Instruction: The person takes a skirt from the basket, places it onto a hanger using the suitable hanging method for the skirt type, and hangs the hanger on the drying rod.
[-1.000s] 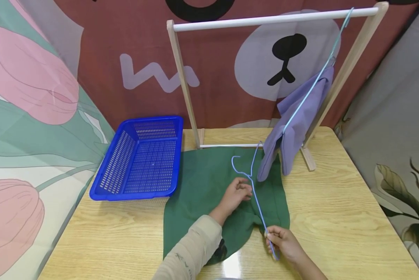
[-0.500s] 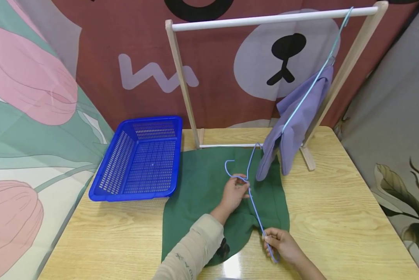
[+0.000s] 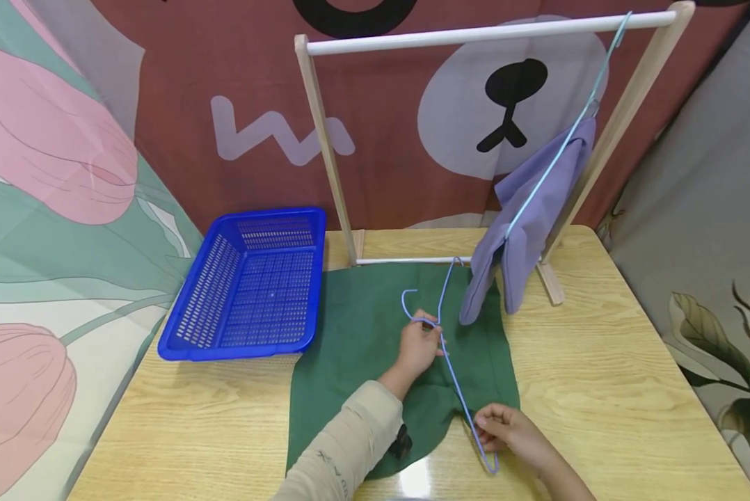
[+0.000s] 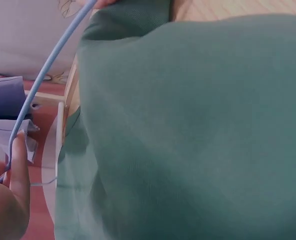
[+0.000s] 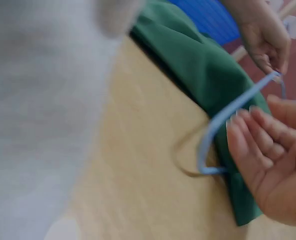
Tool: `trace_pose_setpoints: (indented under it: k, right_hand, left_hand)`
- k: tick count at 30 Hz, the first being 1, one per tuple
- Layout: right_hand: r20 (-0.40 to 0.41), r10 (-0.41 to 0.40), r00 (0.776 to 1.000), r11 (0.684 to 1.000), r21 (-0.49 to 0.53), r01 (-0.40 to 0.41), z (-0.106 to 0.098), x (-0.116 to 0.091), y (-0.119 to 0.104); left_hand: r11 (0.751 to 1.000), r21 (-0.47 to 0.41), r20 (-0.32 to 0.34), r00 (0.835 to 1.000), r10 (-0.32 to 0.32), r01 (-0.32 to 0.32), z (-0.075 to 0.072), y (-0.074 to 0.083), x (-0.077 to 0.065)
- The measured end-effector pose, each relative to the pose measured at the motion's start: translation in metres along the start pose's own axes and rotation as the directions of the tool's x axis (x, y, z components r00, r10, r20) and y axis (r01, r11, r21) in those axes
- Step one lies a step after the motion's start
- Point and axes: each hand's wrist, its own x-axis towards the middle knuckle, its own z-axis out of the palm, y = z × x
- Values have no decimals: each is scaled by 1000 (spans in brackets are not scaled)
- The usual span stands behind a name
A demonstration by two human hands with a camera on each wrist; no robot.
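A blue-violet clothes hanger (image 3: 456,383) stands edge-on over a green garment (image 3: 350,334) spread on the table. My left hand (image 3: 419,349) pinches it near the neck, just below the hook; the left wrist view shows thumb and finger on the wire (image 4: 43,75). Beside the hanger's lower end is my right hand (image 3: 511,433). In the right wrist view its fingers (image 5: 240,140) are loosely bent and hold nothing, close to the wire. My left forearm covers part of the garment and most of a dark print on it.
A blue plastic basket (image 3: 315,306) stands at the left. Behind the garment rises a wooden rack with a white top rail (image 3: 475,37). From its right end a teal hanger (image 3: 553,167) hangs, beside purple clothing (image 3: 515,257). Wooden tabletop (image 3: 600,390) extends to the right.
The hanger's hook end has shifted left. My left hand has taken hold of its neck. The right hand has let go of the lower end and stays beside it.
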Motion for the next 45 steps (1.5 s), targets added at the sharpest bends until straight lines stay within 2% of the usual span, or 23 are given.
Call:
trace_pose_setpoints:
  k: [1, 3, 6, 8, 10, 14, 17, 19, 22, 25, 29, 32, 35, 38, 40, 45]
  right_hand:
    - [-64, 24, 998, 999, -22, -26, -2, 0, -2]
    - [-218, 72, 973, 995, -52, -85, -6, 1, -5]
    - [-436, 105, 894, 976, -125, -176, -13, 3, -7]
    - [-505, 89, 859, 957, -195, -214, -18, 4, -8]
    - [-540, 66, 839, 928, -275, -250, -22, 6, -9]
    - [-562, 30, 827, 872, -389, -296, -28, 10, -13]
    - [-567, 41, 823, 859, -400, -319, -31, 15, -19]
    - [-557, 71, 827, 874, -365, -321, -33, 20, -23]
    - [-536, 122, 835, 915, -265, -303, -36, 27, -28]
    - [-513, 162, 843, 943, -171, -285, -38, 33, -30]
    - [-455, 188, 870, 957, -113, -266, -40, 39, -29]
    - [-394, 200, 897, 972, -33, -231, -41, 44, -27]
    - [-358, 210, 910, 978, 72, -197, -43, 49, -24]
    - [-384, 216, 898, 974, 152, -169, -43, 55, -23]
    - [-437, 200, 877, 975, 174, -136, -42, 58, -22]
    - [-557, 123, 821, 991, 112, -73, -36, 61, -25]
  left_hand:
    - [1000, 9, -7, 1000, 3, -3, 0, 0, 0]
    - [1000, 25, -26, 1000, 5, -5, 0, 1, 0]
    - [998, 54, -50, 998, 27, -24, -1, 0, 0]
    - [997, 73, -60, 997, 43, -38, -2, -1, 0]
    - [995, 86, -64, 997, 53, -47, -2, -2, 1]
    - [992, 118, -65, 997, 50, -42, -3, -3, 1]
    - [989, 140, -60, 997, 50, -41, -3, -3, 1]
    - [988, 149, -59, 997, 53, -44, -3, -2, 1]
    - [988, 151, -63, 997, 48, -38, -4, -2, 0]
    - [988, 153, -62, 997, 46, -36, -4, -2, -1]
    - [987, 155, -55, 998, 42, -33, -5, -2, -2]
    - [988, 150, -55, 998, 41, -32, -4, -1, -2]
    - [989, 143, -47, 998, 40, -33, -2, 1, -1]
    - [990, 138, -37, 999, 37, -31, -2, 3, 0]
    - [991, 134, -38, 999, 34, -28, -2, 4, 0]
    - [990, 140, -47, 998, 38, -31, -5, 6, 0]
